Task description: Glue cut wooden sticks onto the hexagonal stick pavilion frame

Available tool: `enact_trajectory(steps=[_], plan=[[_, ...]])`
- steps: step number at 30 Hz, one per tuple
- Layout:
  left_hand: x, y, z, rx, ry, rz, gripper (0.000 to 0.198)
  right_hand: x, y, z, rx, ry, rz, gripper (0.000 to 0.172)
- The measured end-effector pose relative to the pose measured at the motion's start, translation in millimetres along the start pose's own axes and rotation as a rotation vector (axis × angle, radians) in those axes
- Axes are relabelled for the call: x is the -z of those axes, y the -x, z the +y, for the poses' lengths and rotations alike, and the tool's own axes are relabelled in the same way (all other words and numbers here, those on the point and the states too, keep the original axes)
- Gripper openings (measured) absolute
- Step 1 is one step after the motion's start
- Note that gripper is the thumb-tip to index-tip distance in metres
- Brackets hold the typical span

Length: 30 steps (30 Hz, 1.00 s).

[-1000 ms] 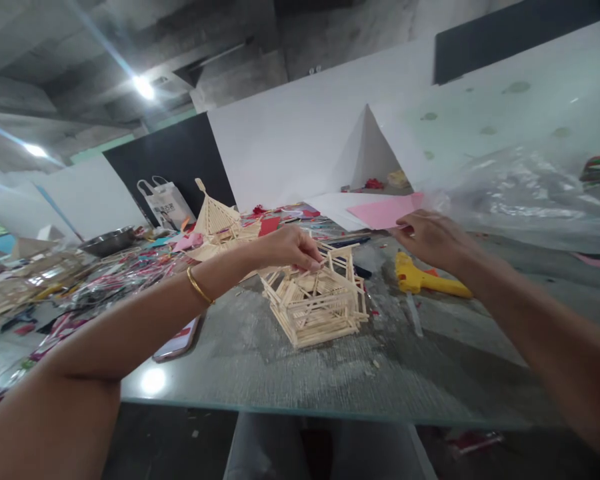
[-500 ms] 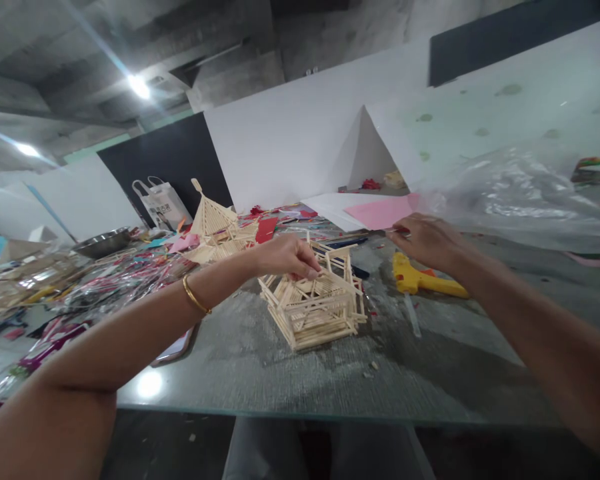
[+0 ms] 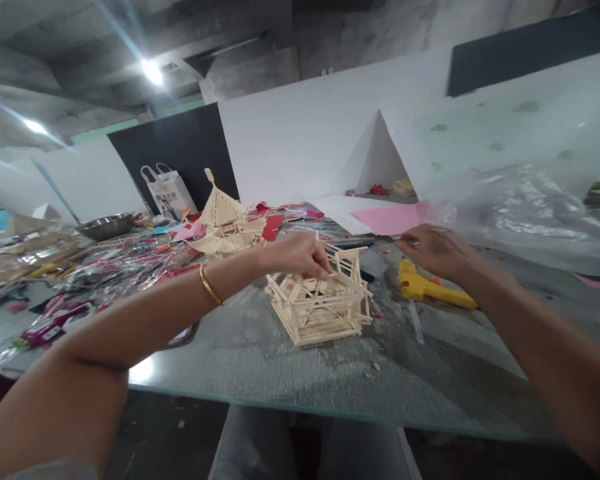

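Note:
A small openwork frame of pale wooden sticks [image 3: 325, 313] stands on the table in front of me. Over its far left side, my left hand [image 3: 305, 257] has its fingers pinched on a thin wooden stick [image 3: 353, 283] that slants across the top of the frame. My right hand [image 3: 435, 250] is further right, beside the pink paper [image 3: 390, 217], thumb and fingers closed together. Thin dark rods end close to its fingertips, but what it holds is unclear. Just below that hand lies a yellow hot glue gun [image 3: 433, 290], its clear nozzle end towards me.
Behind my left forearm rises a peaked stick model [image 3: 223, 213]. Plastic-wrapped materials [image 3: 130, 257] and a metal bowl [image 3: 107, 227] crowd the left. Crumpled clear plastic [image 3: 520, 200] lies at the back right. The glass table edge [image 3: 280, 407] runs in front of my legs.
The view has shifted slightly, moving everything a little to the right in the picture. Both hands keep nearly the same places relative to the stick frame and the pink paper.

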<state>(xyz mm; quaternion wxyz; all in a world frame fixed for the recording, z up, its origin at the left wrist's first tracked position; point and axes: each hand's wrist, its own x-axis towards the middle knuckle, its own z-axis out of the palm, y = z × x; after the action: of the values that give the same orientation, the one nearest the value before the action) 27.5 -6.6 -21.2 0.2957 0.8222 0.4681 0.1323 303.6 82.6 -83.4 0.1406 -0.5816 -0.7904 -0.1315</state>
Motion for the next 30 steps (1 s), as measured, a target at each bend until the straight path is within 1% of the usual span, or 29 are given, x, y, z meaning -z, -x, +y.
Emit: enact_trajectory(steps=[4, 11, 17, 20, 25, 30], plan=[[-1.9, -2.1, -3.5, -0.048, -0.055, -0.004, 0.017, 0.3, -1.0, -1.4, -0.001, 0.016, -0.030, 0.036], [-5.4, -6.0, -7.1, -0.055, -0.055, 0.032, 0.014, 2.5, -0.8, -4.0, 0.023, 0.030, -0.075, 0.036], [-5.7, -7.2, -7.5, -0.078, -0.091, 0.037, 0.015, -2.9, -2.4, 0.4, 0.037, 0.019, -0.096, 0.038], [-5.0, -6.2, -6.5, -0.079, -0.124, 0.035, 0.016, -6.3, -3.2, 2.7, 0.035, 0.008, -0.095, 0.040], [-3.4, -3.3, -2.5, -0.057, -0.145, 0.005, 0.023, -10.5, -3.8, 5.4, 0.028, -0.010, -0.082, 0.042], [-3.8, -2.9, 0.2, -0.039, -0.145, 0.010, 0.021, -12.5, -4.0, 7.5, 0.017, -0.024, -0.075, 0.043]])
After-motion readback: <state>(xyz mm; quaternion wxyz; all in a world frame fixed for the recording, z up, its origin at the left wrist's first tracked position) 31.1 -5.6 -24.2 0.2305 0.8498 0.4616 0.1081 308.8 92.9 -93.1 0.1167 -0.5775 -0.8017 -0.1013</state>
